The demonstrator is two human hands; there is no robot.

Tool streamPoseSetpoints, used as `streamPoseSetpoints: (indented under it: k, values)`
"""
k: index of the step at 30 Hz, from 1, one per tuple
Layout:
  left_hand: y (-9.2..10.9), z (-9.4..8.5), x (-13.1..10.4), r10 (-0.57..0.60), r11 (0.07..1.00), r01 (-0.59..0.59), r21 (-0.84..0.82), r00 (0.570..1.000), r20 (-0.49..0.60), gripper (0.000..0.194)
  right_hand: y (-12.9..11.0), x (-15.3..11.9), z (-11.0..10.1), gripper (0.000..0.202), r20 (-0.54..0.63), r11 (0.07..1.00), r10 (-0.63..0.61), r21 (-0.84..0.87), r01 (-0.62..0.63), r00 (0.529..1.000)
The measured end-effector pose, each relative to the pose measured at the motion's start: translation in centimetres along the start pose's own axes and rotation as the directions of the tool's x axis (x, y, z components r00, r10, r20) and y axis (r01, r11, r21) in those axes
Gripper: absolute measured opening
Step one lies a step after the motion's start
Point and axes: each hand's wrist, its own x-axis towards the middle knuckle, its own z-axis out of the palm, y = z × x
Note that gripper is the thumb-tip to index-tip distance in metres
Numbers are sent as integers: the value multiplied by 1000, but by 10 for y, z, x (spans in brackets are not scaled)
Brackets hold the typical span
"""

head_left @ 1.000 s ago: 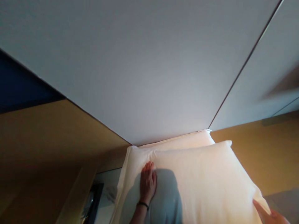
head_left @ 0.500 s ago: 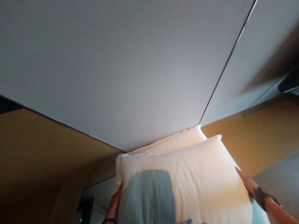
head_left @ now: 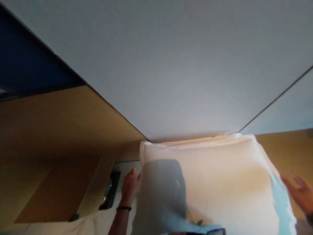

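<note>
A white pillow (head_left: 220,182) stands upright against the pale wall (head_left: 171,71), with a second white pillow's top edge (head_left: 200,141) just showing behind it. My left hand (head_left: 130,187) is flat against the front pillow's left side, fingers up, with a dark band on the wrist. At the far right, my right hand (head_left: 299,192) is blurred, fingers spread, just off the pillow's right edge and holding nothing. A shadow of my head falls on the pillow.
A wooden headboard panel (head_left: 61,137) runs along the left and continues at the right (head_left: 288,147). A dark recessed fitting (head_left: 110,192) sits in a wooden ledge beside white bedding (head_left: 93,225). A dark blue area (head_left: 24,65) fills the upper left.
The view swung to the right. The front pillow now stands squarer against the wall. My right hand came off the pillow's side and my left hand rose along its left edge.
</note>
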Motion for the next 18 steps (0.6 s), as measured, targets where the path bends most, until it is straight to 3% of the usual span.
streamPoseSetpoints:
  k: [1, 2, 3, 5, 7, 8, 9, 11, 13, 16, 18]
  values:
    - [13, 0, -3, 88, 996, -89, -2, 992, -90, 45, -27, -11, -1, 100, 10, 1000, 3, 18, -3, 1000]
    - [29, 1, -9, 181, 982, -188, -19, 963, -198, 46, -57, -25, 0, 93, -64, 991, -123, 50, 126, 990]
    - [46, 5, -15, 262, 958, -284, -34, 921, -288, 47, -87, -40, 4, 78, -108, 946, -309, 69, 317, 945]
    - [81, 25, -32, 439, 877, -479, -31, 826, -354, 46, -136, -72, 28, 59, -201, 742, -644, 73, 667, 738]
    - [104, 60, -48, 621, 770, -637, 37, 735, -272, 49, -162, -99, 67, 58, -31, 509, -861, -52, 859, 508]
    - [108, 80, -55, 681, 724, -686, 71, 695, -228, 51, -164, -109, 88, 58, 31, 440, -895, -115, 891, 446]
    - [107, 99, -60, 710, 701, -706, 97, 680, -181, 54, -161, -115, 108, 60, 66, 416, -901, -155, 896, 430]
    - [94, 129, -63, 697, 717, -684, 135, 704, -139, 58, -142, -119, 135, 63, 78, 443, -882, -194, 875, 464]
    - [73, 143, -56, 650, 760, -633, 150, 747, -142, 59, -114, -112, 142, 63, 40, 524, -839, -201, 827, 542]
    - [37, 138, -30, 555, 832, -543, 117, 803, -215, 52, -59, -81, 123, 63, -57, 709, -694, -230, 667, 718]
    - [12, 128, -6, 374, 922, -386, 24, 874, -310, 47, -14, -53, 103, 64, -144, 836, -528, -260, 483, 837]
